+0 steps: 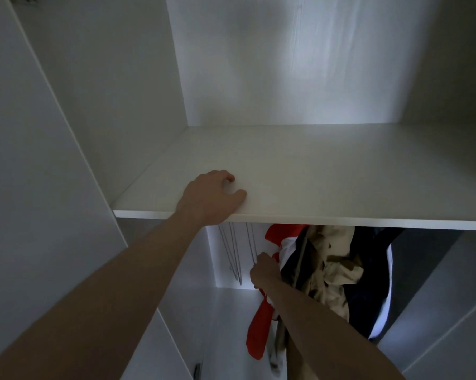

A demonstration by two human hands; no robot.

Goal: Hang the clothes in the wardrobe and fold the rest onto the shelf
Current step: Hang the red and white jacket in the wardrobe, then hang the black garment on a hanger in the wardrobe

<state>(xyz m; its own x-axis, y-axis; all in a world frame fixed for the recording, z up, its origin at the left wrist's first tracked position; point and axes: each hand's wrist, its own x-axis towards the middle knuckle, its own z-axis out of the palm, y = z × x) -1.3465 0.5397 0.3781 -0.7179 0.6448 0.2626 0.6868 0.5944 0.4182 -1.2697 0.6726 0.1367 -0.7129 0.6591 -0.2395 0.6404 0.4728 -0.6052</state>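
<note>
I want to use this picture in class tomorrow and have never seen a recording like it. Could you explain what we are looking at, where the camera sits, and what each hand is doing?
There is no machine here. A person wears one wide-angle camera on the head, so you look forward and down along their two bare arms into a white wardrobe.

The left hand rests on the front part of the white shelf, with its fingers loosely curled and holding nothing. No clothes can be seen on the shelf.

Below the shelf, the right hand grips a red and white garment hanging among the clothes. Beside it hang a beige garment and a dark garment. To the left of the hand hang thin bare wire hangers. The rail they hang from is hidden by the shelf.
</note>
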